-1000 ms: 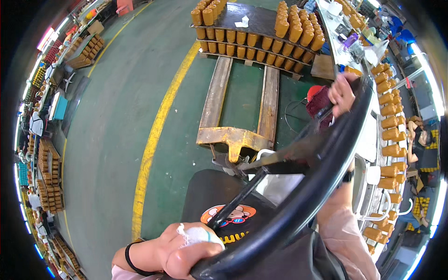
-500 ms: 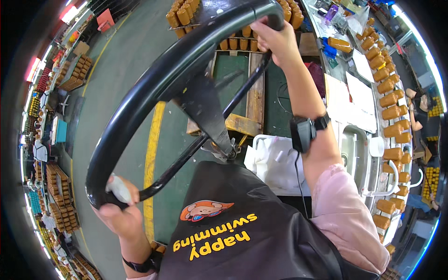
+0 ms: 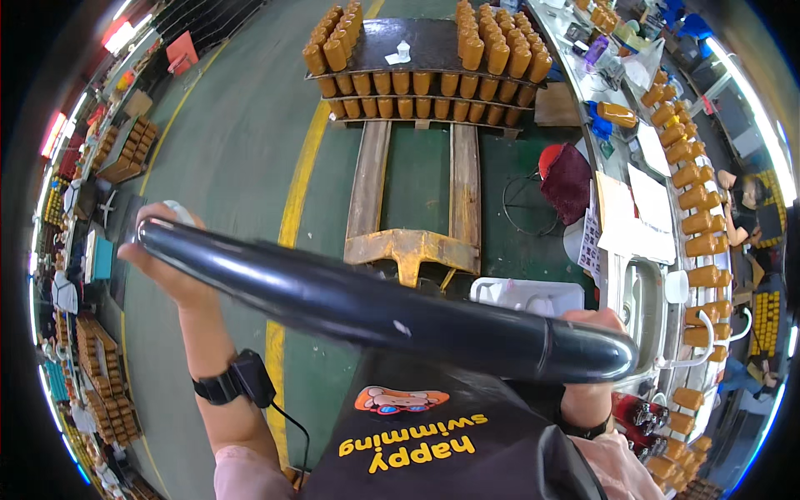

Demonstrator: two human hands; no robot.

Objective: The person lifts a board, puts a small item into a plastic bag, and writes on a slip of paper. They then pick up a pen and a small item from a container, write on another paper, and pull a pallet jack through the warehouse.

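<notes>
Grey-green floor (image 3: 225, 167) spreads wide left of the left hand (image 3: 171, 273), which is curled around the far-left end of a thick black looped handle (image 3: 367, 304). This slants nearer rightward, before a yellow metal pallet truck (image 3: 412, 246). The right hand (image 3: 602, 317), partly hidden, grips its near-right end beside the long white desk (image 3: 560, 27).

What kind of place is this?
It looks like a factory or workshop. There's a yellow pallet truck, lots of matching brown jar-shaped pieces standing in rows on stacked boards, and a yellow line marked along the green floor.
</notes>
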